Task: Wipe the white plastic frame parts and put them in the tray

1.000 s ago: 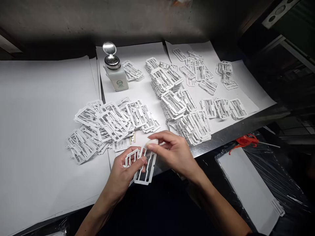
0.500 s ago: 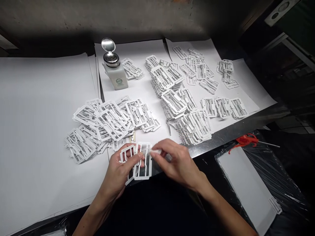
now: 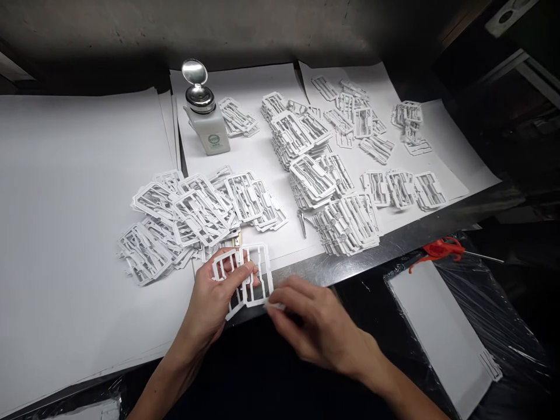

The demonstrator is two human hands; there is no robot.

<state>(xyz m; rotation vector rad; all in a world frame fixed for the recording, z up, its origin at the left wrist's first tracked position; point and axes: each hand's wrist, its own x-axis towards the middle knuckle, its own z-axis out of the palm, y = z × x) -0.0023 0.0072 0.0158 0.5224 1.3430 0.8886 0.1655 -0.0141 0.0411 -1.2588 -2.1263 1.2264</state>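
My left hand grips two white plastic lattice frames at the table's front edge. One open-barred frame faces me, with my thumb over its left side. A second frame is fanned out behind it to the left, partly covered by my fingers. My right hand is closed in a pinch on a small white wad, whose material I cannot make out. That wad is at the lower right corner of the front frame. Left of my hands lies a loose heap of similar frames.
Behind the heap stands a pump bottle with its metal lid up. Stacked frames fill the middle, with a nail clipper beside them. More frames lie at the right. A red tool rests by a white board.
My right hand has moved down along the front frame's right side to its lower corner, still pinching the white wad. My left hand keeps its hold; the view has shifted slightly.
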